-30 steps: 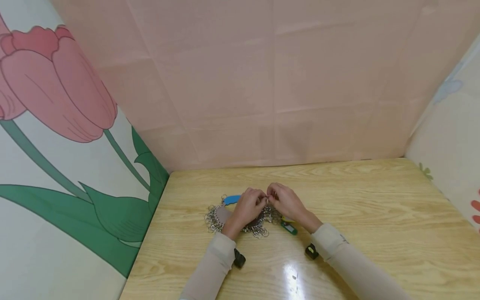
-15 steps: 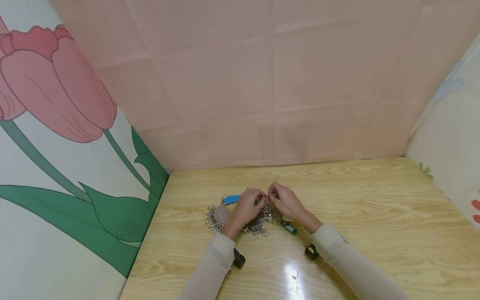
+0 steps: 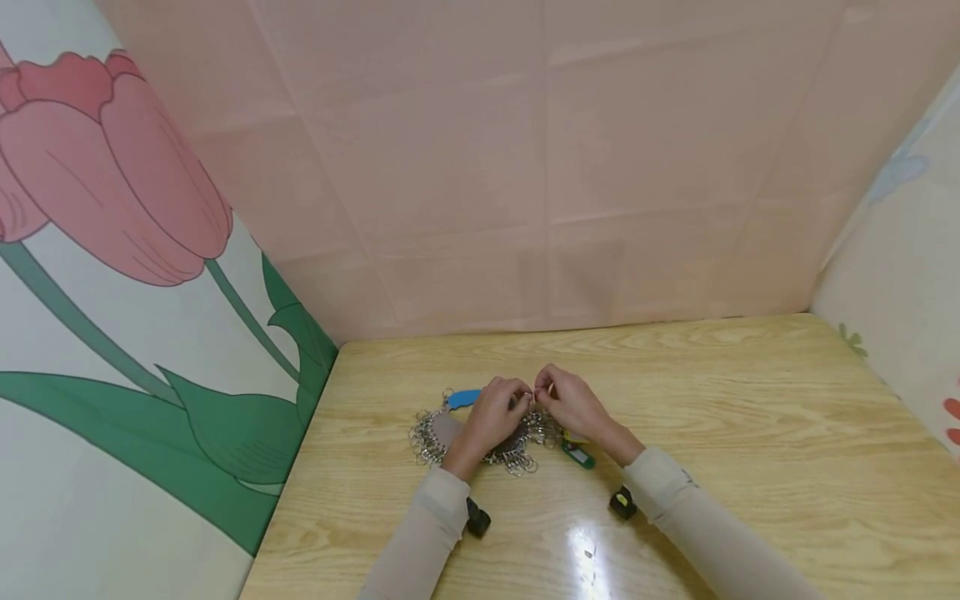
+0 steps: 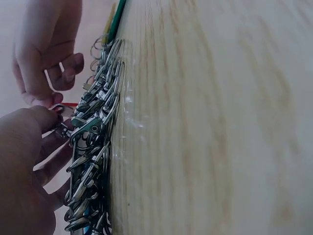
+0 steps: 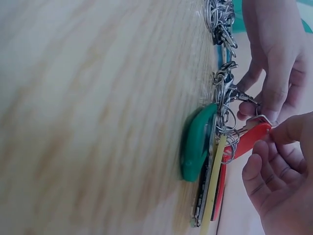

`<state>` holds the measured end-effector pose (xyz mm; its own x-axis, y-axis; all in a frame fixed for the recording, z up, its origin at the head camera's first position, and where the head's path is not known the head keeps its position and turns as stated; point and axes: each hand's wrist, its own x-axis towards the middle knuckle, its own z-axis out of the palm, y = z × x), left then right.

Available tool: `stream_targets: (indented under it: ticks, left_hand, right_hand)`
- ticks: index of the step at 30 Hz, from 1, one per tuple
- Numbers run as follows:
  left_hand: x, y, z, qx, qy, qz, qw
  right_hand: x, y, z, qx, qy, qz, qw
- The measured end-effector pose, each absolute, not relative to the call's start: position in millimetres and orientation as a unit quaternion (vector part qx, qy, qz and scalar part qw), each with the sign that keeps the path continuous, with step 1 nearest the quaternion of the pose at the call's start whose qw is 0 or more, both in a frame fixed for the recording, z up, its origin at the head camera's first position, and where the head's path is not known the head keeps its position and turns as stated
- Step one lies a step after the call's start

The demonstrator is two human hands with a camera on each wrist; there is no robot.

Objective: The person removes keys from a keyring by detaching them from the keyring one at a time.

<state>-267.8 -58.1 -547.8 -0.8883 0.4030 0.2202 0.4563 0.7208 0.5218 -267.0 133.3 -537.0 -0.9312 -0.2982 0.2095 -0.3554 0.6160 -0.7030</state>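
In the head view, my left hand [image 3: 495,412] and right hand [image 3: 572,404] meet fingertip to fingertip over a pile of metal clasps and split rings [image 3: 429,442]. The left thumb and fingers pinch a ring with a small metal clasp [image 5: 244,98], best seen in the right wrist view. My right thumb and fingers pinch the ring end of a red key tag [image 5: 252,138]. Whether the two rings are joined is too small to tell. A green key tag [image 5: 198,147] and a yellow tag [image 5: 217,181] lie right beside it. My left hand partly hides the pile.
A blue flat piece [image 3: 463,400] and a greyish round piece [image 3: 446,429] lie among the clasps. A small black object [image 3: 477,518] is beside the left sleeve, another black one [image 3: 622,502] beside the right. The wooden table [image 3: 750,433] ends at a pink wall covering [image 3: 450,167].
Both hands keep nearly the same place, with only slight movement at the fingertips. The pile and the tags have not visibly moved.
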Motion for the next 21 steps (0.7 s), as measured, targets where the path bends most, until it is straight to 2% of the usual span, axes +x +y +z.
stream_targets:
  ticks: [7, 16, 21]
  left_hand:
    - [-266.6, -58.5, -547.4, -0.245, -0.924, -0.288, 0.057]
    - [-265.7, -58.1, -546.6, -0.237, -0.926, -0.291, 0.05]
    - [-266.4, -58.0, -546.9, -0.233, -0.923, -0.303, 0.045]
  right_hand:
    - [-266.8, 133.5, -537.0, 0.198, -0.909, 0.36, 0.067]
    - [-266.2, 135.0, -539.2, 0.255, -0.911, 0.292, 0.14]
    - [-266.8, 134.5, -540.6, 0.259, -0.916, 0.259, 0.162]
